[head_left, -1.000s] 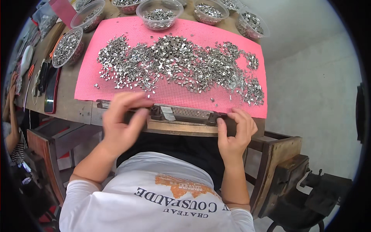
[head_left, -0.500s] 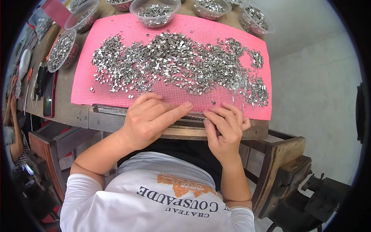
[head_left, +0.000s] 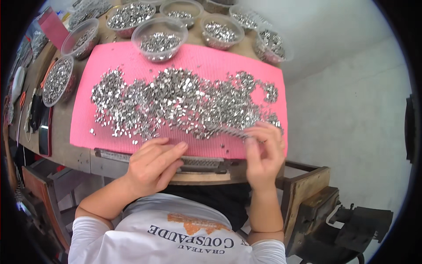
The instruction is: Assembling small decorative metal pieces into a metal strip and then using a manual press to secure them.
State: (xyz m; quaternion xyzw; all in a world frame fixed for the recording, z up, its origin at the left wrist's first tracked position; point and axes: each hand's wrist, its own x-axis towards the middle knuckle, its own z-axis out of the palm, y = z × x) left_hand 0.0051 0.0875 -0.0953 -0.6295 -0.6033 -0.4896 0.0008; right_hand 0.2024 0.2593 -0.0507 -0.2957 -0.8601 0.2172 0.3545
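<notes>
My right hand [head_left: 266, 147] pinches one end of a thin, dark grey ridged strip [head_left: 230, 130], lifted just above the near right part of the metal pieces. The strip points left from my fingertips. My left hand [head_left: 154, 165] rests at the near edge with its fingers stretched out, touching or just over a long metal rail [head_left: 203, 162]. I see nothing held in it. Many small shiny metal pieces [head_left: 178, 99] lie heaped across a pink ribbed mat [head_left: 83, 119]. A few loose ones lie near its front edge.
Clear plastic bowls of metal pieces stand behind the mat, one bowl [head_left: 159, 42] on its far edge. Another bowl [head_left: 58, 81] sits at the left, near a dark phone-like object [head_left: 45, 136]. A wooden frame [head_left: 307, 187] with a black metal device [head_left: 360, 229] stands at the right.
My right hand has left the rail, moving right and away from me with the strip. My left hand has slid slightly left along the rail. The view has tilted, showing more bowls.
</notes>
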